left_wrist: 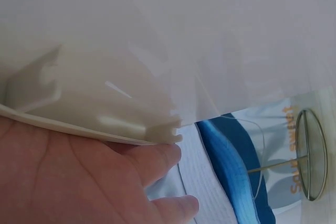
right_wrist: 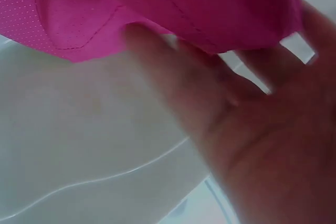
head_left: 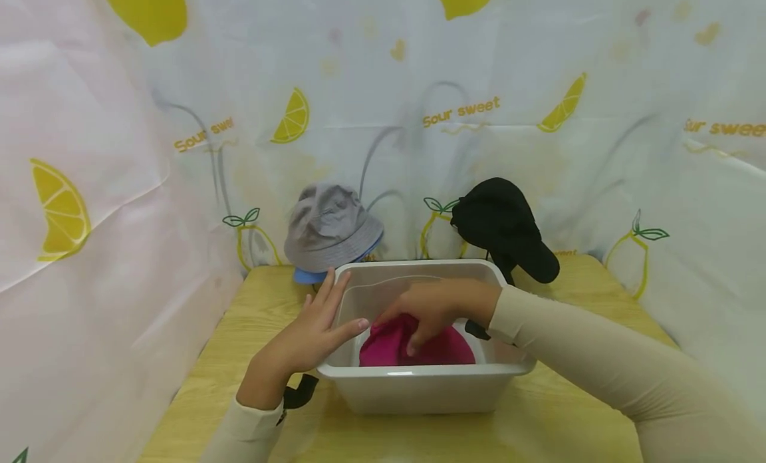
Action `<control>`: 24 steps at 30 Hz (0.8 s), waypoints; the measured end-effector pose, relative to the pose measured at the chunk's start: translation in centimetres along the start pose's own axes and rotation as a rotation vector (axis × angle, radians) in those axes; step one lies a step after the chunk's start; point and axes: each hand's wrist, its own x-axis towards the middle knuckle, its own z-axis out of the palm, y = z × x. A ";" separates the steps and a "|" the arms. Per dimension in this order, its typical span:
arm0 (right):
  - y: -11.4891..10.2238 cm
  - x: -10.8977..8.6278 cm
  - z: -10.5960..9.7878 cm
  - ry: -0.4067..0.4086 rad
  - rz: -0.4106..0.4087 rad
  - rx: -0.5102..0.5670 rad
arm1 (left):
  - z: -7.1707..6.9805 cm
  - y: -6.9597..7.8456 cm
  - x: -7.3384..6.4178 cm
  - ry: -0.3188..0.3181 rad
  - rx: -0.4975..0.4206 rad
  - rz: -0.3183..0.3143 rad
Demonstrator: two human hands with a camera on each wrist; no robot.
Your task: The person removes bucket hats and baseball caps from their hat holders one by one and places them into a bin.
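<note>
A bright pink cap (head_left: 389,340) with stitched seams and small perforations lies inside a pale grey plastic tub (head_left: 419,390). Reaching in over the tub's right side, my right hand (head_left: 433,307) grips the cap, thumb on the near side and fingers behind the cloth. In the right wrist view, the pink fabric (right_wrist: 173,9) sits between thumb and fingers. My left hand (head_left: 311,333) rests along the tub's left rim with its fingers extended. The left wrist view shows its palm (left_wrist: 68,177) against the outside of that rim.
Behind the tub's left corner, a grey bucket hat (head_left: 329,227) sits over a blue hat (head_left: 309,276). At the back right a black cap (head_left: 503,217) hangs raised above the wooden table (head_left: 239,356). Lemon-printed sheets (head_left: 383,84) enclose the back and sides.
</note>
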 end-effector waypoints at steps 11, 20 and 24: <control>-0.4 0.2 0.6 -0.125 0.028 -0.097 | 0.0 -0.2 0.1 0.003 0.007 0.013; -0.3 1.0 1.1 -0.132 -0.008 -0.138 | 0.1 -0.3 0.1 0.006 -0.001 0.014; -0.1 1.2 1.4 -0.144 -0.020 -0.131 | 0.0 -0.3 0.1 -0.002 0.000 0.006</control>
